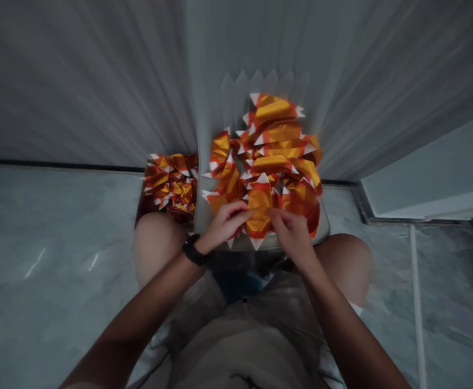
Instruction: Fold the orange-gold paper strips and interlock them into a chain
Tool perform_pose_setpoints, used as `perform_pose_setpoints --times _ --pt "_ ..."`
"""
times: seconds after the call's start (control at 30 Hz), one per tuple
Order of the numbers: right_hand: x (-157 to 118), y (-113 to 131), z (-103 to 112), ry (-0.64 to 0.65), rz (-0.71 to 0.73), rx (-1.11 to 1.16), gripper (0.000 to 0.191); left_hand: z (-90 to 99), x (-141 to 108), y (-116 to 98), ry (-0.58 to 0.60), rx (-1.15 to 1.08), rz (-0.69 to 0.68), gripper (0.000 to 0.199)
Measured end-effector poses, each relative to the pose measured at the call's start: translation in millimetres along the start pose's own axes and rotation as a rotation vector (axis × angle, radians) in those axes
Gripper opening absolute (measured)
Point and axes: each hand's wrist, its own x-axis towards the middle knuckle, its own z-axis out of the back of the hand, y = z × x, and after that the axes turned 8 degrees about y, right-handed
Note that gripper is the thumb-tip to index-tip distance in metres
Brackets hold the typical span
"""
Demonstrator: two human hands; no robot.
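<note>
My left hand and my right hand pinch opposite sides of a folded orange-and-gold foil paper piece with white pointed tips. It stands at the near end of a heap of similar folded foil pieces, which lies on a grey seat or board resting across my knees. The heap's lower pieces are hidden by those on top. A black watch circles my left wrist. A second, smaller heap of folded foil pieces lies to the left, beyond my left knee.
A grey pleated curtain hangs across the far side and down both sides. Grey marble floor spreads on both sides of my legs, with a dark skirting strip along its far edge. A pale ledge stands at the right.
</note>
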Motion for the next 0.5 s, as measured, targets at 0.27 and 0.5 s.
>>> perform_pose_setpoints --times 0.27,0.5 --pt "-10 -1 -2 0.080 0.050 -0.117 0.041 -0.6 -1 10 -0.055 0.211 -0.090 0.033" --pt "21 -15 9 0.101 0.098 0.002 0.044 23.2 20 -18 -0.001 0.460 -0.187 0.038"
